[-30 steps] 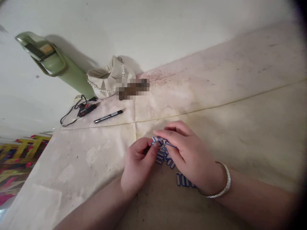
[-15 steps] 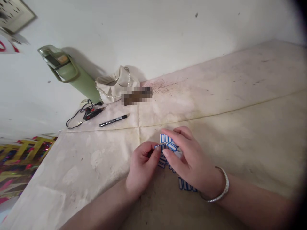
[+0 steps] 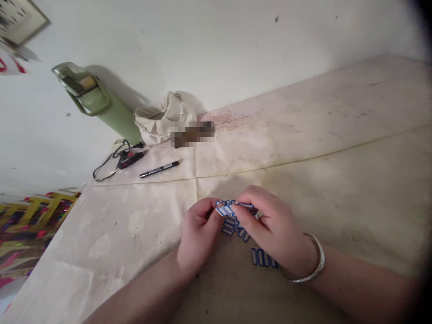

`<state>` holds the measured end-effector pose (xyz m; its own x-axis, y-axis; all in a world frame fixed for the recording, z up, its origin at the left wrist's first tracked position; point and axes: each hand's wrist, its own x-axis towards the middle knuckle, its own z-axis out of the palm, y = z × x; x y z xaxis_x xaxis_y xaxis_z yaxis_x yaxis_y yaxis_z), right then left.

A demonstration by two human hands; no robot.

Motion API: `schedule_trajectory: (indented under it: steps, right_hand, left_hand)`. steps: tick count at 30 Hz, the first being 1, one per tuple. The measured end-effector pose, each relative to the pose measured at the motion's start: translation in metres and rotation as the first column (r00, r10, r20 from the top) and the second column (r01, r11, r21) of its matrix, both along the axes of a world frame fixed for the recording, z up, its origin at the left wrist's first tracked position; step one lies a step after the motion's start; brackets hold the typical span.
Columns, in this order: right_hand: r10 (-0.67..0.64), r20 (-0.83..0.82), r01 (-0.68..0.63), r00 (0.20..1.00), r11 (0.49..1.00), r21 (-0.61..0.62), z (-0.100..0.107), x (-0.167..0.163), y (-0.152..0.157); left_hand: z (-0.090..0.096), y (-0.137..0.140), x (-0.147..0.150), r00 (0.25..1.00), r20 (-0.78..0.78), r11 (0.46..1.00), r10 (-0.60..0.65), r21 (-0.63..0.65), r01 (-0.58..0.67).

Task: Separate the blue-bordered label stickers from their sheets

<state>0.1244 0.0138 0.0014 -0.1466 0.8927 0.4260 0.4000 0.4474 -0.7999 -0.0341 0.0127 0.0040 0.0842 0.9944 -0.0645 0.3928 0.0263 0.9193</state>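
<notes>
My left hand (image 3: 200,234) is closed, thumb and forefinger pinching the left end of a strip of white labels (image 3: 225,210) with blue borders. At the strip's right end my right hand (image 3: 270,225), with a silver bangle on its wrist, also pinches it between thumb and fingertips. Below the fingers, more blue-bordered labels (image 3: 230,224) lie overlapping on the cloth. Another row of labels (image 3: 261,257) sits nearer to me, partly covered by my right hand. The right fingers hide part of the held strip.
A cream cloth covers the table (image 3: 141,216). Along the wall stand a green bottle (image 3: 118,117) and a white pouch (image 3: 153,121) with pearl trim. A black pen (image 3: 159,169) and a corded tool (image 3: 130,159) lie at left, near a blurred brown object (image 3: 192,135).
My right hand's fingers have closed in on the labels, and a strip now shows tilted between both hands. The left hand has hardly moved.
</notes>
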Motion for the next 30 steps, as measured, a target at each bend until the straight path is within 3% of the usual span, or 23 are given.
schedule_trajectory:
  steps: [3,10,20,30]
  right_hand:
    - [0.08,0.038,-0.079,0.996,0.996,-0.044,-0.001,-0.001,0.002]
    - [0.055,0.055,-0.038,0.997,0.961,-0.273,-0.003,-0.002,0.006]
    - [0.011,-0.032,-0.021,0.999,0.942,-0.336,-0.008,-0.001,0.008]
    - [0.011,-0.098,-0.057,0.995,0.877,-0.478,-0.003,0.0,0.012]
  left_hand:
    - [0.0,0.001,0.0,1.0,0.017,1.0,-0.003,0.013,0.003]
    - [0.0,0.0,0.001,1.0,0.007,1.0,0.016,0.007,-0.016]
    - [-0.001,-0.001,0.001,0.998,0.047,0.999,0.032,0.004,-0.032]
    - [-0.002,0.001,0.002,0.996,0.08,0.999,0.041,-0.016,-0.04]
